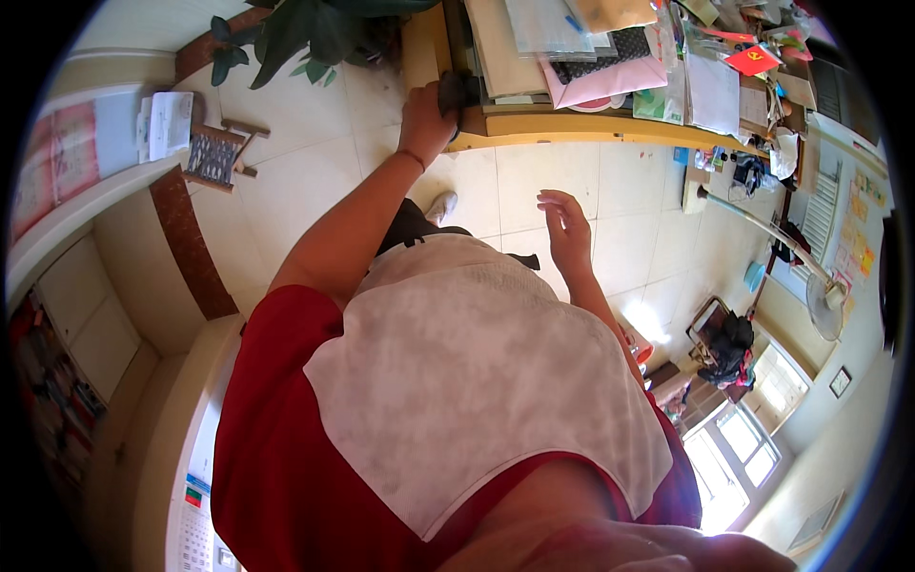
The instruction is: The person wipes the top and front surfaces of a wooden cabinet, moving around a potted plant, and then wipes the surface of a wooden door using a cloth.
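Observation:
My left hand (423, 121) reaches forward to the end of a yellow wooden desk (557, 127). Its fingers curl around a dark object (452, 93) at the desk's corner; what that object is cannot be made out. Over the tiled floor, short of the desk's edge, hangs my right hand (570, 232), fingers loosely bent, with nothing in it. A pale apron (479, 357) covers the front of my red shirt. Near my left hand on the desk lie a pink envelope (607, 82), clear plastic sleeves and papers.
A leafy plant (314, 36) stands beyond the desk's left end. To the left is a small folding stool (212, 154) near a shelf bearing papers. A small red flag (754, 60) and clutter cover the desk's right part. A standing fan (826, 307) and a loaded chair (722, 336) are at right.

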Demonstrator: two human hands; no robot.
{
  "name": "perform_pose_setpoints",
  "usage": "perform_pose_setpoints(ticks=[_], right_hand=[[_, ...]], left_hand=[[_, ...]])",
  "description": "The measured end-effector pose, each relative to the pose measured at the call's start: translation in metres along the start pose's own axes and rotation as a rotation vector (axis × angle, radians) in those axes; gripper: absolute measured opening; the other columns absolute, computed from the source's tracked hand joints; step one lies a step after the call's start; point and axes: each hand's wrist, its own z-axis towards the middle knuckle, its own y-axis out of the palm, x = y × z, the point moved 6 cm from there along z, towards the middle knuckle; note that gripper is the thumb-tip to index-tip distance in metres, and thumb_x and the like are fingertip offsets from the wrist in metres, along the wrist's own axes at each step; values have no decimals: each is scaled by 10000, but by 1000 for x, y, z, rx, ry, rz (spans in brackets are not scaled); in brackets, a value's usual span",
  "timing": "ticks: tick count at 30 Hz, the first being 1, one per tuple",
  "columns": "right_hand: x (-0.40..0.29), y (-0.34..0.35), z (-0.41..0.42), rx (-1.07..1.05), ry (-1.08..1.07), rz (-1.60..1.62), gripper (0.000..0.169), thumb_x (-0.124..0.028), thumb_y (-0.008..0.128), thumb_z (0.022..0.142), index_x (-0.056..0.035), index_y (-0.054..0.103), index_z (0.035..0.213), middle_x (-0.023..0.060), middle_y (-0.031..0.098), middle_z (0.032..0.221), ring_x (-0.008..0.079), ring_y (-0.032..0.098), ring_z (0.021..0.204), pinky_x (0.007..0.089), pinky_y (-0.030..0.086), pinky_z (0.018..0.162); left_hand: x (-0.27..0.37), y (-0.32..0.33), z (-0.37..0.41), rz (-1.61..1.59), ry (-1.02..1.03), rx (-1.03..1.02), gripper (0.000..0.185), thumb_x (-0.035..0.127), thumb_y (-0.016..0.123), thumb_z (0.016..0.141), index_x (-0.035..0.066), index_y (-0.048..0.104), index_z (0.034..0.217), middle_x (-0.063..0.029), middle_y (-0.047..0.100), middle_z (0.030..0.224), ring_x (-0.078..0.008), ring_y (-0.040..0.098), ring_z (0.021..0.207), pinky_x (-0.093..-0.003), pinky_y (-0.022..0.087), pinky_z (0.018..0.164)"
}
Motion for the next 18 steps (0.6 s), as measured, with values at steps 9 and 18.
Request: perform_pose_setpoints(ticks=[9,18], right_hand=[[8,-34,0,46,-64,-12,192,-2,501,920,-12,600,1083,91,646,1033,175,638,939,291,488,849],[30,-27,-4,23,83,-16,208,-6,478,921,-4,591,1096,88,644,1024,167,631,936,282,488,831]], left_hand=[[9,1,27,208,-79,91,430,63,607,740,31,487,1152,-250,531,1072,-453,512,995,-500,437,863],[4,-6,111,158,48,105,352,59,604,728,13,485,1056,-256,530,1060,-453,516,963,-506,432,842]])
